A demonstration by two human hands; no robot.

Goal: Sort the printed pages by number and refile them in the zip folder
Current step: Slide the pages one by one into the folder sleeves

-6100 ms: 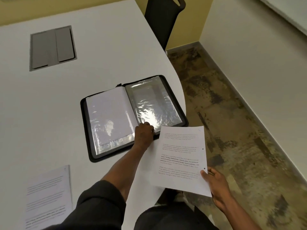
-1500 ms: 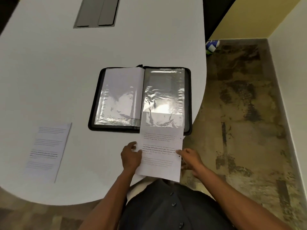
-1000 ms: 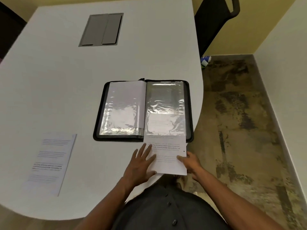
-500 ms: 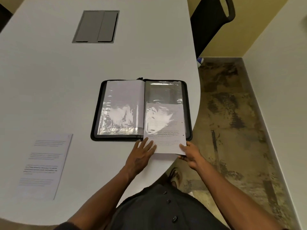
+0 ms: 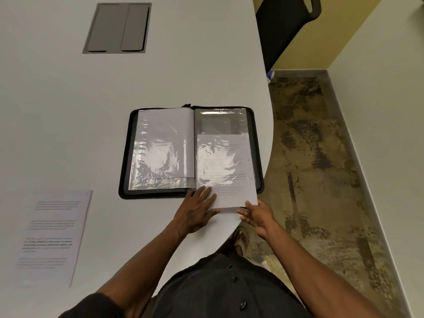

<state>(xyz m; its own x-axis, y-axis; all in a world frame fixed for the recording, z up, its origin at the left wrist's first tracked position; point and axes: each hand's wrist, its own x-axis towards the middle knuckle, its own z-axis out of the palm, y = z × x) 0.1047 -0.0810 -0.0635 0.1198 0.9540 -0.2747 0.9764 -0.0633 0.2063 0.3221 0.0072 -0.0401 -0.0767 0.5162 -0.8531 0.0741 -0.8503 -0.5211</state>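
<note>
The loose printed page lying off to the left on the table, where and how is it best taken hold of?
Probably by the near right corner of the loose printed page. It lies flat on the table with nothing to get under, so come in from the person's side, press and slide that corner toward the table's near edge, then take a pinch grip, thumb on top.
</note>
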